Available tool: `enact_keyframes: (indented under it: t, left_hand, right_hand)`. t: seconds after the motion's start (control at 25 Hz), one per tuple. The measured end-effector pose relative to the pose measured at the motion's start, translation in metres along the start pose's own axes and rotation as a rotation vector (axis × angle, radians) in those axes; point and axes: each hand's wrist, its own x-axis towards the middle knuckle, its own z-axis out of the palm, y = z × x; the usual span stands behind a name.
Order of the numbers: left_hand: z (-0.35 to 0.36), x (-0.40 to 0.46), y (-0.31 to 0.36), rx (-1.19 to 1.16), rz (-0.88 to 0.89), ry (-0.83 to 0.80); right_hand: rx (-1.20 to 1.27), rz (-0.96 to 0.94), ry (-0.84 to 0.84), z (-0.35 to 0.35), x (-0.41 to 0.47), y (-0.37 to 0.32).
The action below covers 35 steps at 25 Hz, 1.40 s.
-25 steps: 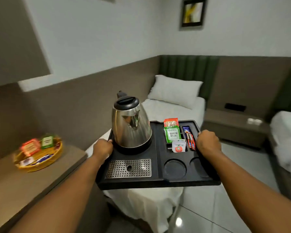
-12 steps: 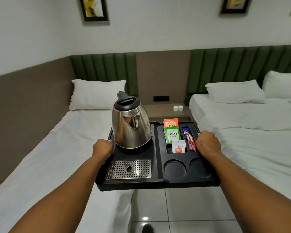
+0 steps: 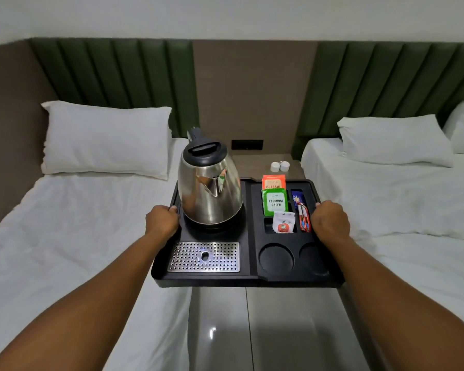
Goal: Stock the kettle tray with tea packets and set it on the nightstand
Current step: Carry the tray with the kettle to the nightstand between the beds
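The person holds the black tray [image 3: 248,280] in the air over the floor between two beds, in front of the nightstand [image 3: 255,163]. The left hand [image 3: 161,220] closes its fingers [image 3: 172,208] around the left rim of the tray; the right hand [image 3: 330,219] closes around the right rim. Just beside the left fingers stands the steel kettle [image 3: 210,195] on its base. Between the kettle and the right hand, the packets stand in their slots: an orange one reading "CLASSIC" [image 3: 273,182], a green one reading "PREMIUM GREEN" [image 3: 275,202], and a white one with a red apple [image 3: 283,223]. Touching near the right fingers lie thin sachets [image 3: 302,210]; their writing is too small to read.
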Motion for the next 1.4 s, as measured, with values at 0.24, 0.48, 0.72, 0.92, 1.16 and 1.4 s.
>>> enact_keyframes:
  t: [0.24,0.48,0.72,0.92,1.16,1.4]
  left_hand:
    - [0.097,0.204,0.089,0.007,-0.031,0.02]
    - [0.235,0.444,0.172,0.102,-0.026,0.031]
    - [0.406,0.666,0.146,0.208,0.008,0.079]
    - [0.541,0.8,0.072,0.286,0.01,0.027]
    - [0.616,0.836,0.029,0.207,-0.108,0.102]
    - [0.632,0.856,0.025,0.258,-0.096,0.164]
  right_hand:
    - [0.062,-0.008,-0.058,0.104,0.231,-0.071]
    - [0.013,0.008,-0.12,0.231,0.489,-0.136]
    - [-0.19,0.02,-0.306,0.43,0.697,-0.147]
    - [-0.351,-0.008,-0.513,0.602,0.776,-0.111]
    - [-0.265,0.074,-0.373,0.689,0.828,-0.109]
    - [-0.296,0.066,-0.363,0.721,0.843,-0.101]
